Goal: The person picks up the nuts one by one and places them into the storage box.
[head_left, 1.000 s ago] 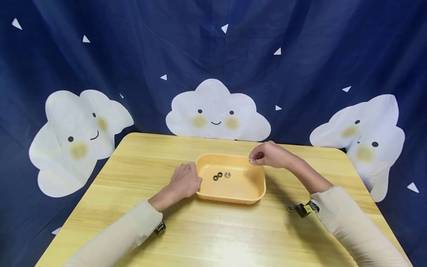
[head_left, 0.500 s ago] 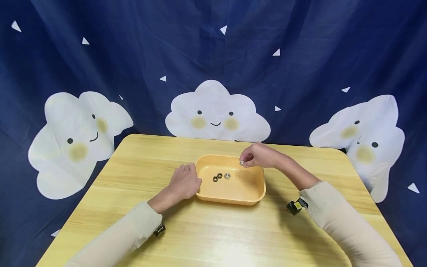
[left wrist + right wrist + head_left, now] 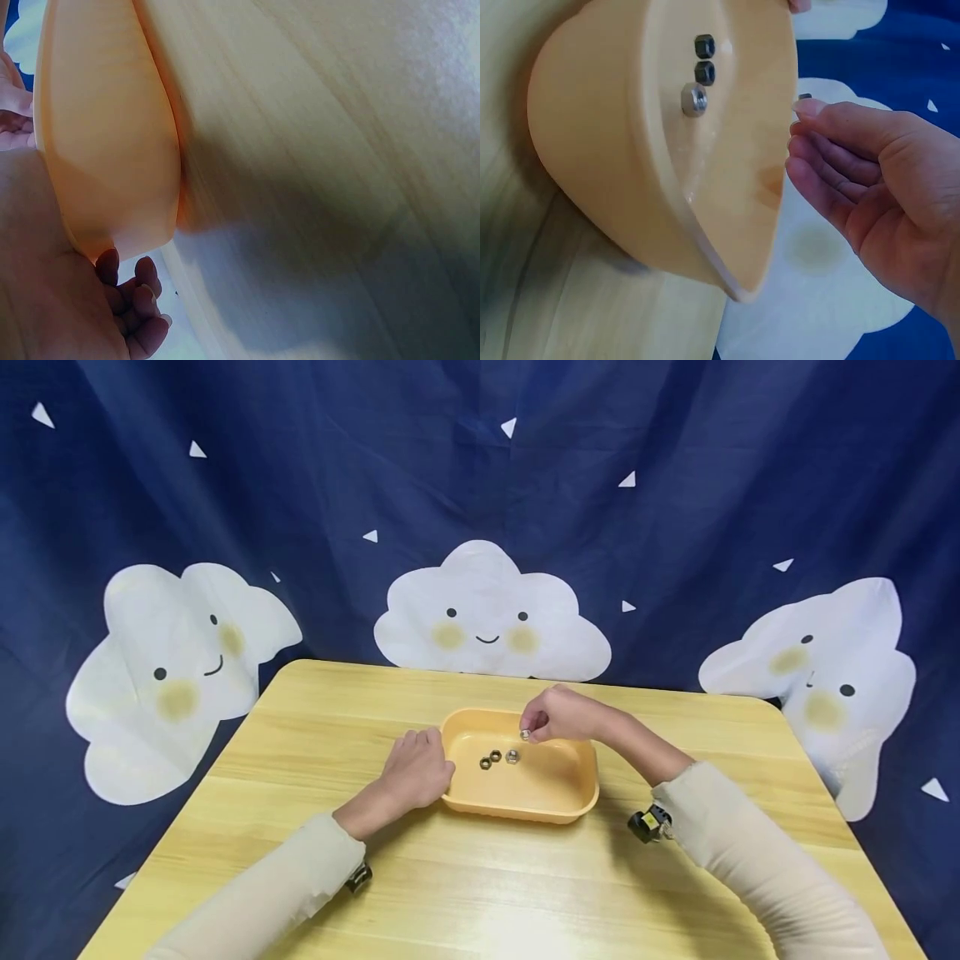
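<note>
An orange plastic tray [image 3: 517, 814] stands on the table. My left hand [image 3: 416, 768] grips its left end; in the left wrist view the hand's curled fingers [image 3: 146, 304] show against the tray's end wall. My right hand [image 3: 566, 714] is over the back of the tray and pinches a small silver hex nut [image 3: 525, 735] between thumb and fingertips. Most of that nut [image 3: 805, 96] is hidden by the thumb in the right wrist view. On the tray floor lie two dark nuts [image 3: 705, 60] close together and one larger silver nut [image 3: 694, 100] beside them.
The tray rests on a wood-grain table [image 3: 450, 893] with rounded back corners. Behind it hangs a dark blue curtain [image 3: 652, 527] printed with white clouds. A small black camera [image 3: 648, 822] is strapped to the right wrist.
My right hand has moved left over the tray with the pinched nut, from near the right back corner towards the middle. The left hand and the nuts on the tray floor have stayed put.
</note>
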The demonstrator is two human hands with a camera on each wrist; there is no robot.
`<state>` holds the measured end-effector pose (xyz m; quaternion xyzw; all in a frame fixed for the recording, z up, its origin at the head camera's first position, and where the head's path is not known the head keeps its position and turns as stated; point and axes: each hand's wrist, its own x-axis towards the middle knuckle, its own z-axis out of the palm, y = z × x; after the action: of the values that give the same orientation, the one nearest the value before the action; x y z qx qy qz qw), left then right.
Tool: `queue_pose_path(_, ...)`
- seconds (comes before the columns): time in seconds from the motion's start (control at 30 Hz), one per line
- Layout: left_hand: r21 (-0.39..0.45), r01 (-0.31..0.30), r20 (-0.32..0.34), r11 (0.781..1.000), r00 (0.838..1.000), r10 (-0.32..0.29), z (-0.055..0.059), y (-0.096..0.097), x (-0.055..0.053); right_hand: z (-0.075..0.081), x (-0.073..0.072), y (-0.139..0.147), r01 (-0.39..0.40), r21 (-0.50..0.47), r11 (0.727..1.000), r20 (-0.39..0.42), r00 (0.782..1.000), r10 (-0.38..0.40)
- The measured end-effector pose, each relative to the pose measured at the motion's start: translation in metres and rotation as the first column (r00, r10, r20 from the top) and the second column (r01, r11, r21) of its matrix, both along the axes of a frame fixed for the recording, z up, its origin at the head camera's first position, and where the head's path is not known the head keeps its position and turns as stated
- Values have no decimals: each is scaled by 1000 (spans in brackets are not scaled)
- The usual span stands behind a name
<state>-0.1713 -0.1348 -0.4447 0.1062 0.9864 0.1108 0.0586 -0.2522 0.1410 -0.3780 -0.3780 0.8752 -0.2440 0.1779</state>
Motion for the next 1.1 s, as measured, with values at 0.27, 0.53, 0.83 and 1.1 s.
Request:
queue_pose_path(0.27, 6, -1, -4, 1000, 1000, 1, -2, 3, 0, -6, 0, -10, -49, 46, 998, 0, 999, 49)
queue_pose_path(0.53, -9, 2, -5, 1000, 1000, -2, 0, 3, 0, -7, -3, -19, -56, 79, 995, 16, 998, 55)
queue_pose_path(0.83, -17, 5, -13, 1000, 1000, -5, 0, 3, -1, -16, -3, -34, -121, 140, 983, 34, 992, 118)
queue_pose_path(1.1, -20, -5, -9, 1000, 1000, 4, -1, 3, -1, -29, -2, -47, -128, 169, 977, 68, 991, 118)
